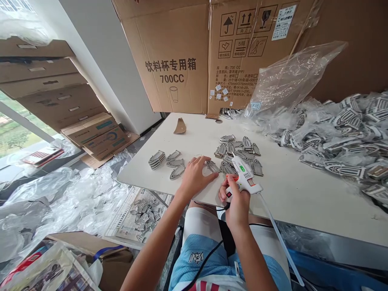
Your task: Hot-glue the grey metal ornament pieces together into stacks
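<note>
My right hand [235,198] is wrapped round a white glue gun [243,174] with a green label, its nozzle pointing up and away over a loose cluster of flat metal pieces [246,154]. A long translucent glue stick [280,234] sticks out of its back end. Low over the table, my left hand [197,177] has its thumb and fingers apart. One grey metal piece [213,166] lies in the gap between them; whether the fingertips touch it is hard to tell. Left of this hand are several loose pieces [176,163] and a neat stack of pieces [157,159].
The white table [285,194] has a large heap of plastic-wrapped metal pieces [342,137] on its right. Cardboard boxes [178,44] stand along the back, beside a clear plastic bag [281,85]. A brown scrap [180,126] lies near the far edge. More pieces [148,216] lie below left.
</note>
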`<state>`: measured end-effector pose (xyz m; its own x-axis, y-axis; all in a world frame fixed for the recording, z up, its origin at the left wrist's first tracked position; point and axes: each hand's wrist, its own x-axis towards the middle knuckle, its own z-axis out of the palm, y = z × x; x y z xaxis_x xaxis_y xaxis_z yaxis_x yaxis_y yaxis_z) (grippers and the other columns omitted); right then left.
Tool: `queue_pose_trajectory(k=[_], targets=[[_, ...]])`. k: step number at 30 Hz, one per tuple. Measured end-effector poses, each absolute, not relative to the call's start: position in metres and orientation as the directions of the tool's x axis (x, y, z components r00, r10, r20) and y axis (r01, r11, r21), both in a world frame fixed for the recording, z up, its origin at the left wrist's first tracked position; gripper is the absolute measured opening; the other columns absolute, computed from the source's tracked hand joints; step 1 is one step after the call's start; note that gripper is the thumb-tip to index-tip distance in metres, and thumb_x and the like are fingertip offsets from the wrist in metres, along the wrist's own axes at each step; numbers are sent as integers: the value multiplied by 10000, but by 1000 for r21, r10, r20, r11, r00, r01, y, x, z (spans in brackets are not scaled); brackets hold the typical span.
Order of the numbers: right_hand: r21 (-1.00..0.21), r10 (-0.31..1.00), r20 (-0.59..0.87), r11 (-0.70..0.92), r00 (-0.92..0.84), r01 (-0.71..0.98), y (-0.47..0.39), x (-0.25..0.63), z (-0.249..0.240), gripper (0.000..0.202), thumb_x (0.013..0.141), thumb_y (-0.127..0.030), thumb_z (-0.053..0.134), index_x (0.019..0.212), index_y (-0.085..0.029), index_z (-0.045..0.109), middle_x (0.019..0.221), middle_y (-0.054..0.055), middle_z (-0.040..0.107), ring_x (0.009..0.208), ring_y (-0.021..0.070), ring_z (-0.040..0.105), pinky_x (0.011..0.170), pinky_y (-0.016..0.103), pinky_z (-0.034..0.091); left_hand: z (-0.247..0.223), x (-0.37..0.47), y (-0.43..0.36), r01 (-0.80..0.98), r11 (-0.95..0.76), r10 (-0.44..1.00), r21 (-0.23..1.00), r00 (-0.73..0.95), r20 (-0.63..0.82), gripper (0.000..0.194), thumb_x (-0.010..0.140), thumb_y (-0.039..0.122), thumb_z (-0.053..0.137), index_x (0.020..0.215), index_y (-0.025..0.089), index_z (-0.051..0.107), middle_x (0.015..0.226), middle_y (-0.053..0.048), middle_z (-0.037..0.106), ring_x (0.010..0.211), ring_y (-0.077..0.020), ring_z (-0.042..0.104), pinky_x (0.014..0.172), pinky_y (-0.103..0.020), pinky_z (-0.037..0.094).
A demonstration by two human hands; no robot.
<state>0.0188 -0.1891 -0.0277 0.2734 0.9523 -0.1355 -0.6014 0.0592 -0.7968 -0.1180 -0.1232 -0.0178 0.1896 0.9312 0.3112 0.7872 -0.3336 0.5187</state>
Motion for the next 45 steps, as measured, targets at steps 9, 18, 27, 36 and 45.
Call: queue_pose_trajectory(k=[9, 18, 27, 36, 45], targets=[[-780, 953, -137, 64, 270, -622, -189, 18, -30, 339, 876, -462, 830, 921, -217, 600, 624, -67, 528, 446, 83, 402, 434, 230, 304, -12, -144, -170, 693, -647, 762, 317, 571, 306, 351, 1054, 445, 628, 1354, 263, 619, 1315, -97, 743, 1235, -307, 653, 1030, -490, 493], [-751, 937, -153, 97, 315, -653, -189, 17, -27, 344, 862, -443, 845, 946, -221, 597, 690, -71, 523, 457, 74, 405, 417, 224, 312, -1, -159, -204, 552, -789, 615, 272, 693, 377, 215, 1083, 180, 527, 1112, 250, 728, 1018, -58, 818, 912, -211, 739, 820, -386, 558], [-771, 933, -131, 117, 336, -626, -188, 17, -31, 362, 838, -460, 850, 944, -222, 598, 696, -68, 539, 441, 78, 418, 417, 235, 327, -14, -132, -151, 743, -599, 741, 300, 371, 560, 255, 1073, 236, 536, 997, 282, 776, 960, -22, 824, 889, -190, 761, 759, -330, 555], [-732, 935, -145, 118, 323, -672, -187, 18, -31, 294, 875, -402, 836, 955, -216, 624, 690, -66, 543, 441, 74, 446, 427, 222, 353, -26, -113, -120, 832, -501, 800, 236, 343, 492, 254, 1021, 172, 582, 938, 286, 793, 858, -14, 816, 854, -224, 742, 675, -343, 471], [-736, 937, -153, 104, 313, -669, -186, 19, -30, 303, 879, -425, 836, 946, -204, 639, 670, -62, 549, 442, 81, 436, 439, 236, 357, -27, -109, -123, 847, -486, 810, 216, 343, 476, 202, 1001, 182, 634, 988, 284, 809, 902, -4, 823, 851, -200, 751, 676, -318, 470]])
